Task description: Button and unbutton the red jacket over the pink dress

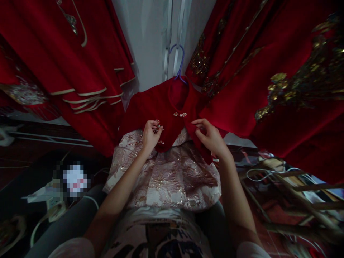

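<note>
A red jacket [145,104] hangs in front of me on a purple hanger [180,66]. A beaded clasp [180,114] joins its two front edges near the neck, and the edges part below it. With my left hand [152,135] I pinch a beaded clasp piece [157,126] on the left front panel. My right hand [209,136] grips the edge of the right front panel [194,133] between thumb and fingers. Below the jacket, a pale pink brocade skirt [172,175] with metallic threads spreads toward my lap.
Red garments with pale trim [88,71] hang at left, and red garments with gold sequins [279,82] hang at right. A white rail [174,21] holds the hanger. A wooden rack [303,186] and white cables stand low at right; a power strip [55,209] lies low at left.
</note>
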Motion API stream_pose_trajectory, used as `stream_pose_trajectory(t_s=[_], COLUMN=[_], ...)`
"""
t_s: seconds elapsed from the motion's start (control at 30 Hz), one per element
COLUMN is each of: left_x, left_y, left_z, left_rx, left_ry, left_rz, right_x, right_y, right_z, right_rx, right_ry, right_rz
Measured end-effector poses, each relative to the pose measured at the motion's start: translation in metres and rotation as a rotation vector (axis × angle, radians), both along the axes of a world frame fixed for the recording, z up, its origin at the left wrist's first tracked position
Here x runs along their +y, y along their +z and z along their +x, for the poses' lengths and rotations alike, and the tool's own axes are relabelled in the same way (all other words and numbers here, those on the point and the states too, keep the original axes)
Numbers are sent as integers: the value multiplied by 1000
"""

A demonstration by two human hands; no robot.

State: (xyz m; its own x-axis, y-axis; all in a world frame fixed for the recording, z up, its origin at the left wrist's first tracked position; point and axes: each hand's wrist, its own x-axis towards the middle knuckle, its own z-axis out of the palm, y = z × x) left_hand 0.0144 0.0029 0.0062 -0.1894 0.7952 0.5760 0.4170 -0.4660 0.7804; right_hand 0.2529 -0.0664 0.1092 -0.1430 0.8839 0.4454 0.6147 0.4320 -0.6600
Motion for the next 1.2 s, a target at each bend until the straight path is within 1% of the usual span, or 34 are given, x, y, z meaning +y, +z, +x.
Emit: stream_pose_trajectory(t_s=[0.03, 0.07, 0.1, 0.17, 0.27, 0.33, 0.4, 0.43, 0.47, 0.53, 0.6, 0.67, 0.73, 0.77, 0.8, 0.83, 0.9, 0.97, 1.07, 1.2], left_x=[1, 2, 2, 3, 2, 0, -2, -3, -4, -5, -6, -6, -5, -4, -3, -3, -2, -1, -1, -1], left_y=[0, 0, 1, 1, 3, 5, 7, 8, 10, 11, 12, 12, 12, 11, 11, 11, 10, 9, 9, 9], left_z=[0, -1, -3, -6, -10, -10, -10, -9, -9, -8, -8, -8, -9, -9, -9, -9, -9, -9, -10, -10], left_rx=[2, 8, 14, 29, 37, 33, 20, 13, 9, 9, 9, -10, -45, -62, -74, -82, -85, -80, -74, -77], left_ry=[13, 21, 26, 19, -43, -85, -98, -96, -96, -93, -90, -89, -98, -103, -107, -110, -113, -115, -118, -117], left_rz=[2, 2, 0, -7, -17, -15, -7, -2, -1, -1, -6, -15, -23, -27, -30, -33, -40, -46, -50, -56], right_x=[-2, -5, -9, -16, -26, -27, -25, -22, -20, -14, -11, -8, -4, -2, 0, 2, 7, 13, 22, 35], right_y=[0, 0, 0, 3, 10, 13, 14, 13, 11, 6, -1, -8, -17, -23, -28, -34, -47, -58, -72, -86], right_z=[-2, -4, -6, -10, -12, -12, -8, -6, -4, 0, 0, -5, -18, -26, -35, -44, -63, -77, -86, -80], right_rx=[-16, -40, -67, -111, -151, -147, -105, -63, -10, 89, 123, 65, -39, -97, -156, -215, -346, -475, -575, -563], right_ry=[65, 96, 94, 5, -201, -319, -368, -351, -304, -146, 9, 93, 119, 108, 76, 13, -180, -320, -396, -467], right_rz=[-47, -79, -91, -68, -15, 3, 1, -20, -61, -197, -342, -424, -434, -424, -410, -391, -344, -320, -324, -266])
